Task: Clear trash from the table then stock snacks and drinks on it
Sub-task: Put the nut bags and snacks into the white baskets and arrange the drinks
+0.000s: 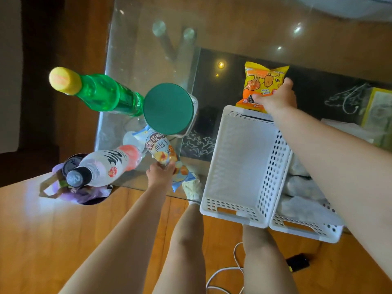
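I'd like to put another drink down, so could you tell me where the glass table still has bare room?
Free: far glass beyond the yellow snack packet. Crowded: left edge, with green bottle, green-lidded jar, white bottle.

The floor is of warm orange wood. A white cable lies on it. Small lights reflect in the glass.

1. The left end of the glass table was crowded by a green bottle, a green-lidded jar and a white bottle.
2. Open glass was left beyond the white basket.
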The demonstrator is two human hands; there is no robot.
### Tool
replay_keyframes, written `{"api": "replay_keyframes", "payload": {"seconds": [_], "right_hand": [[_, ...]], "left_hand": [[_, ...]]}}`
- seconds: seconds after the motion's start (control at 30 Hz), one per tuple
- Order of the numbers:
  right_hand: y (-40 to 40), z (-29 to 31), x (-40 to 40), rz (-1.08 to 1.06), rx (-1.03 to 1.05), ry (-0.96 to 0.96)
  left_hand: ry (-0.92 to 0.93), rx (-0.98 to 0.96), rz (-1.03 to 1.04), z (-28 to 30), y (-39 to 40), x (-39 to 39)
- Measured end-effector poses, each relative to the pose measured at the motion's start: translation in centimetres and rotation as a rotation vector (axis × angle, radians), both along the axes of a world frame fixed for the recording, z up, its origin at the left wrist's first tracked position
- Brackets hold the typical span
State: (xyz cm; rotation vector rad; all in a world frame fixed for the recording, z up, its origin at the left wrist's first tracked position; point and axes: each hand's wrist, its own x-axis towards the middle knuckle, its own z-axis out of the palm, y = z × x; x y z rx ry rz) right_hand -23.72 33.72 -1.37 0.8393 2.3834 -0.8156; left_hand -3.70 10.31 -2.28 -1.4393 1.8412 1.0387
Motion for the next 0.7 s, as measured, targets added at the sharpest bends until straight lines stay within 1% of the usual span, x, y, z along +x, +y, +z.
{"api": "replay_keyframes", "payload": {"seconds": [0.17,0.23,0.37,0.43,0.53,0.7], "right_hand": [[-0.3,0.0,0.1,-0.023,0.017,0.084],[-0.7,0.5,0.6,-0.039,0.015,0.159],[-1.2,3.5,2.4,-0.097,-0.121,0.368],[-1.3,5.5,4.3,-0.085,-0.167,0.419],[-1.2,7.9,8.2,-0.064,-0.203,0.420],[-1.1,9.4,15.7,-0.083,-0.226,0.320]], "left_hand": [[-0.007,0.069,0.026,0.0,-0.9,-0.1],[-0.028,0.088,0.038,0.2,-1.4,0.1],[0.007,0.132,0.020,1.6,-2.3,1.0],[0.057,0.163,0.011,2.9,-2.6,1.8],[0.097,0.196,-0.029,4.7,-2.7,3.5],[0.099,0.275,-0.002,7.3,-1.3,6.7]]}}
